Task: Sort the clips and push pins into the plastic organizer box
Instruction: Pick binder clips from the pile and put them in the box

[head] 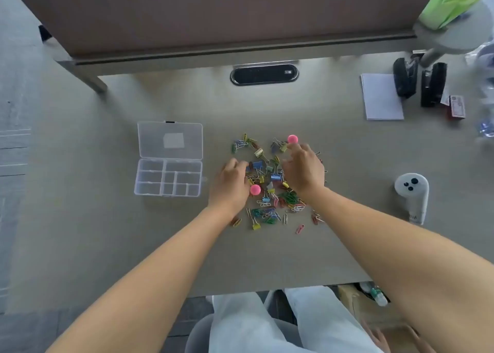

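Observation:
A loose pile of coloured paper clips and binder clips [270, 181] lies in the middle of the desk. Both my hands are down in it with fingers curled. My left hand [232, 185] covers the pile's left edge, and a pink round-headed push pin [255, 189] sits against its thumb side. My right hand [303, 172] covers the pile's right part, its fingertips right at a second pink push pin [292, 139]. What the fingers hold is hidden. The clear plastic organizer box [168, 177] lies open to the left, its lid [170, 140] folded back and its compartments showing nothing inside.
A white notepad [381, 97], two black staplers [418, 82] and a small red box [457, 106] sit at the back right. A white controller [413, 194] lies right of the pile. A black cable port [264, 74] is at the back. The desk's near edge [267, 289] runs above my knees.

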